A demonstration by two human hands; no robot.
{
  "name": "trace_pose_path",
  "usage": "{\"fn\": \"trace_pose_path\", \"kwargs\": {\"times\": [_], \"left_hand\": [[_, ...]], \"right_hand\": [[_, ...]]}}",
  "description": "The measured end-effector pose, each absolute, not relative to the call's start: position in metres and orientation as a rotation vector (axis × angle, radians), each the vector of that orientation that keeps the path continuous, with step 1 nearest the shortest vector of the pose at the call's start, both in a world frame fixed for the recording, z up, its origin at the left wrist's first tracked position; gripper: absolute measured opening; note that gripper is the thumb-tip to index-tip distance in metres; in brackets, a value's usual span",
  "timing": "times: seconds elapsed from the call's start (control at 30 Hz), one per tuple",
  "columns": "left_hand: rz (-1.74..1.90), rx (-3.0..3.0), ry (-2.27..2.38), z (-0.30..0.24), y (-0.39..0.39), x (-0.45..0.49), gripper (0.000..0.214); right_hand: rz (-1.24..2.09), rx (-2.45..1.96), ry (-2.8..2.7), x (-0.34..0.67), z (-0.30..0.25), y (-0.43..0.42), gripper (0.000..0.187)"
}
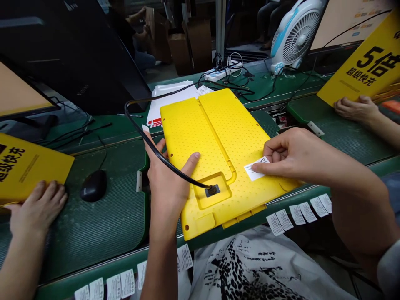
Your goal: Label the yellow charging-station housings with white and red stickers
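One yellow board [225, 137] with lots of tiny holes is lying flat on the green table [103, 225], right in front of the person. The left hand [167, 179] is gripping the board's left edge, with the thumb lying on top and the other fingers curling around the side. One black cable [150, 141] is running over that hand and is sitting plugged into one square dip low on the board. The right hand [290, 156] is curling its fingers in, and the thumb and first finger are pinching and pressing one white sticker [256, 168] flat on the board's right part. More small stickers [296, 212] are hanging along the table's front edge in two rows, about six in each row. One black mouse [93, 185] is sitting to the left. One pile of white papers [168, 98] is lying just behind the board. One white and blue fan [295, 35] is standing far back. Two other people's hands are showing: one hand [37, 208] at the left is resting beside one yellow box [28, 166], and one hand [356, 109] at the right is touching a second yellow box [365, 66].
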State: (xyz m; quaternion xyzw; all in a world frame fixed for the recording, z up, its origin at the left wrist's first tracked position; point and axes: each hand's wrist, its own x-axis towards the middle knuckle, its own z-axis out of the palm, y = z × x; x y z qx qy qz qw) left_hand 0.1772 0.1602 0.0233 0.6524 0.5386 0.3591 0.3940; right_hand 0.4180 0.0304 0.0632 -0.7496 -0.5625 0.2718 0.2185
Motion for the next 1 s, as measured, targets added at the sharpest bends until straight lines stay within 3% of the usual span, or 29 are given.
{"fn": "trace_pose_path", "kwargs": {"times": [0.27, 0.47, 0.63, 0.83, 1.0], "left_hand": [[0.903, 1.686, 1.372, 0.021, 0.162, 0.175, 0.128], [0.899, 1.689, 1.377, 0.021, 0.162, 0.175, 0.126], [0.900, 1.708, 1.365, 0.018, 0.163, 0.174, 0.127], [0.901, 1.675, 1.368, 0.020, 0.162, 0.175, 0.126], [0.908, 1.652, 1.365, 0.021, 0.161, 0.175, 0.126]], "right_hand": [[1.008, -2.008, -1.425, 0.442, 0.066, 0.018, 0.032], [0.904, -1.924, -1.475, 0.426, 0.061, 0.019, 0.023], [0.737, -1.926, -1.586, 0.420, 0.061, 0.032, 0.029], [0.883, -1.911, -1.505, 0.448, 0.064, 0.031, 0.034], [0.917, -1.852, -1.562, 0.447, 0.066, 0.022, 0.026]]}}
